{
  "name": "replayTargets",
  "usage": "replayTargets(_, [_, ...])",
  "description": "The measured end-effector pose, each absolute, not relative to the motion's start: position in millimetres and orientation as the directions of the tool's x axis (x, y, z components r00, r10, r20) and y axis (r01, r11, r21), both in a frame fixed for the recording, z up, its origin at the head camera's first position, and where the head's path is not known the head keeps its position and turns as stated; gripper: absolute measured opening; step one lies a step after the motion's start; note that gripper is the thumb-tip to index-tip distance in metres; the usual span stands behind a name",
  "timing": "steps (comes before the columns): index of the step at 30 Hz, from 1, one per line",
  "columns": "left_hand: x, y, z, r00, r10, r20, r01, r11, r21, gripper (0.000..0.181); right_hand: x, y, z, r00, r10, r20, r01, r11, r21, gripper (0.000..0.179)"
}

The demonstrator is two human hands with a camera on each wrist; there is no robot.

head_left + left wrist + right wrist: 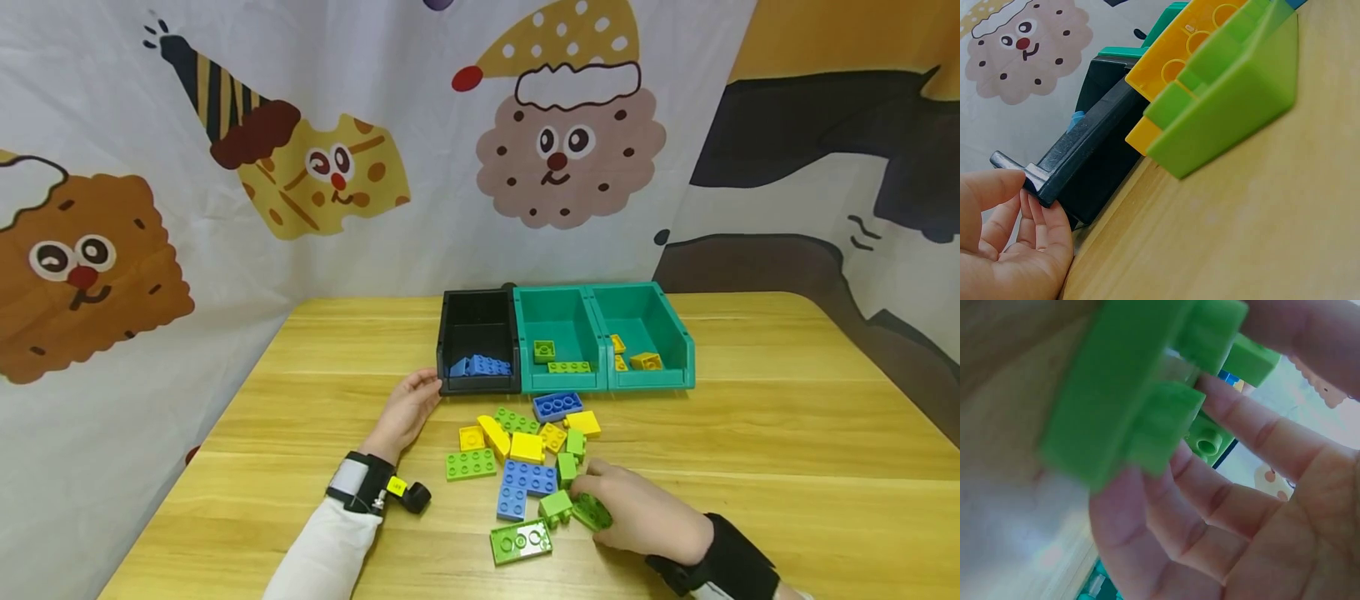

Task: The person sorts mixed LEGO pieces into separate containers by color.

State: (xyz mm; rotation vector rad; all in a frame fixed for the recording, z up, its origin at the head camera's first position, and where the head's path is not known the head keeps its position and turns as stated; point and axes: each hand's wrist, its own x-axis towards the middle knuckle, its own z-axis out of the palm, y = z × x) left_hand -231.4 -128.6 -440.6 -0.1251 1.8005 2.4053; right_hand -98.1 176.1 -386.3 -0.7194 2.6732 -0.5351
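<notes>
R hand (pixel 637 508) is clamped on a green brick (pixel 591 512), thumb on one side & fingers on the other, just above or at the table (pixel 787 433) (can't tell if it touches). In head view its long axis runs diag., upper L to lower R; can't tell which way studs face, hand covers part & R wrist view is blurry. It's at the R edge of the pile, next to a small green block (pixel 556 508) whose studs point lower R.

L hand (pixel 405 417) pinches the front L corner of the black bin (pixel 480 385), thumb on top of the lip, fingers curled under. Bin's long axis runs front to back, low lip facing the person.

Counts: 3 bins in a row, side by side, i.e. 1 black + 2 teal bins (pixel 562 382). Loose on table, excl. held brick: 6 green, incl. the small block; 5 yellow bricks (pixel 527 447); 3 blue bricks (pixel 529 477). Of those, 1 long green plate (pixel 521 542) lies underside up, axis approx. L–R; 1 blue at the back also shows its underside. In bins: black has blue pcs, exact no. unclear; mid. teal 2 green; R teal 3 yellow visible.
</notes>
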Motion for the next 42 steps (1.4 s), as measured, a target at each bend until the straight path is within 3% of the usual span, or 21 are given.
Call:
replayTargets(9, [-235,-128,-440,-0.988,0.066,-0.142,-0.155,-0.257,0.954,0.022,-101,184,-381,-0.803,-0.572,-0.167,-0.449,0.766,-0.460,0.031])
replayTargets(15, [-235,-129,-439,-0.988,0.068,-0.142,-0.155,-0.263,0.952,0.021,-101,187,-377,-0.818,-0.564,-0.111,-0.462,0.760,-0.457,0.029])
replayTargets(28, [-235,-128,-438,-0.988,0.058,-0.141,-0.152,-0.267,0.952,0.022,-101,188,-370,-0.846,-0.519,-0.123,-0.420,0.791,-0.444,0.029])
replayTargets(37, [-232,-128,-440,-0.987,0.068,-0.145,-0.158,-0.260,0.953,0.024,-99,193,-367,-0.876,-0.478,-0.063,-0.402,0.797,-0.451,0.033])
replayTargets(42, [-232,-128,-441,-0.989,0.055,-0.136,-0.146,-0.266,0.953,0.023,-102,197,-361,-0.886,-0.461,0.042,-0.425,0.774,-0.470,0.037])
